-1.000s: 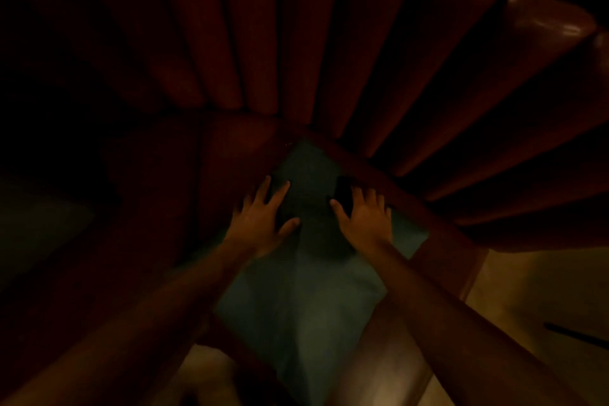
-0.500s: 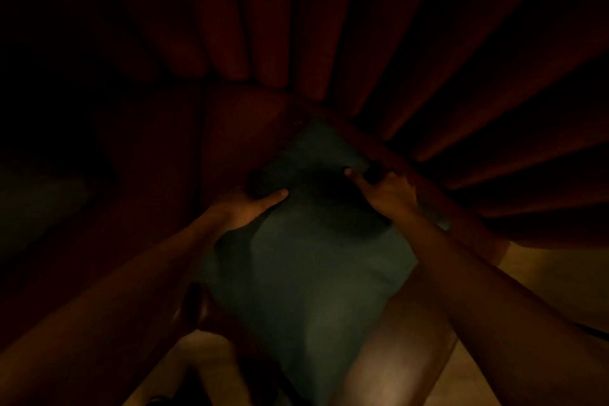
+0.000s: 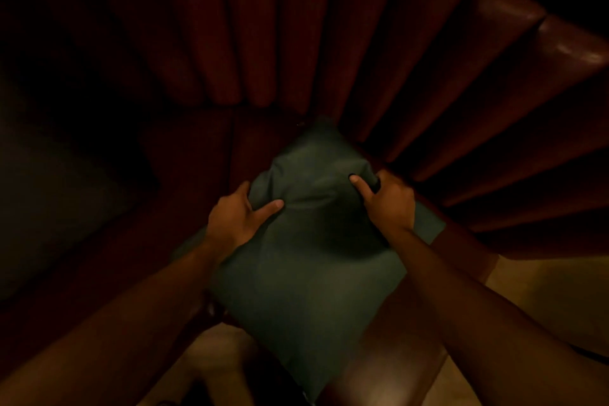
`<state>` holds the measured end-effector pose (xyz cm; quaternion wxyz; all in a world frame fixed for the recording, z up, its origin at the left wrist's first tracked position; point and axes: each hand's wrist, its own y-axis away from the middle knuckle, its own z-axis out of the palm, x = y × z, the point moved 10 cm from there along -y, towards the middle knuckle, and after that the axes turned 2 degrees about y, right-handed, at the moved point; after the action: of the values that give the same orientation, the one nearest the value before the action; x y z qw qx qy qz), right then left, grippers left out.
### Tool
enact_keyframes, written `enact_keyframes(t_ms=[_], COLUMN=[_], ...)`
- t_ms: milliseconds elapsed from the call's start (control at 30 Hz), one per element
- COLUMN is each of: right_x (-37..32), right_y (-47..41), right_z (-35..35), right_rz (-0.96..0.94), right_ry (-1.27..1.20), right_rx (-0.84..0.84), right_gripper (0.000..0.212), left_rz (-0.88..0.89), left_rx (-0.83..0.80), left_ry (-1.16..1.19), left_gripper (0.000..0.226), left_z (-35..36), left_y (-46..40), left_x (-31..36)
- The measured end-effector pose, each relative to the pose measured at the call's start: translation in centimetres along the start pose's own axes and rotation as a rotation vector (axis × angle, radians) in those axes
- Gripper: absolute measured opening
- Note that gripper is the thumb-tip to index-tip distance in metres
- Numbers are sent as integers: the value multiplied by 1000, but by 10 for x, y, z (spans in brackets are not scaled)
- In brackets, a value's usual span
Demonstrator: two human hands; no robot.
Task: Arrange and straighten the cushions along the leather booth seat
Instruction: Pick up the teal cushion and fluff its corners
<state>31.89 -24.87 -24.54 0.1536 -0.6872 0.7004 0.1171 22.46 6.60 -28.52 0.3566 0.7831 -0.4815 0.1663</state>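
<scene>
Two hands point(image 3: 235, 221) point(image 3: 390, 204), one cushion point(image 3: 303, 273)

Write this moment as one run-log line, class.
step: straightening cushion | left hand: grips cushion left edge | right hand: grips its right edge | place: booth seat corner

One green cushion point(image 3: 306, 260) lies between the two hands, the left hand point(image 3: 235, 221) at its left edge and the right hand point(image 3: 389, 204) at its upper right corner. One leather booth seat point(image 3: 184, 155) runs beneath and beyond the hands. Its backrest point(image 3: 428, 59) shows about ten padded vertical ribs above the hands; those at the far left are too dark to count.
</scene>
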Motion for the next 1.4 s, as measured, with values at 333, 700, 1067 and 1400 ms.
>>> enact_keyframes(t_ms=[333, 700, 1067, 1400], right_x=[-173, -298, -359, -385], right_y=[26, 57, -43, -124], right_z=[-100, -131, -100, -50], right_rz=[-213, -314, -457, -652], right_ry=[-19, -73, -92, -94], right_rx=[210, 325, 335, 392], right_gripper=[69, 64, 60, 60], left_rz=[117, 198, 218, 94], left_rx=[205, 314, 456, 528], left_ry=[153, 225, 437, 489], left_gripper=[59, 63, 68, 62], left_z=[-170, -288, -311, -278], left_y=[66, 90, 16, -63], left_x=[-19, -61, -66, -84])
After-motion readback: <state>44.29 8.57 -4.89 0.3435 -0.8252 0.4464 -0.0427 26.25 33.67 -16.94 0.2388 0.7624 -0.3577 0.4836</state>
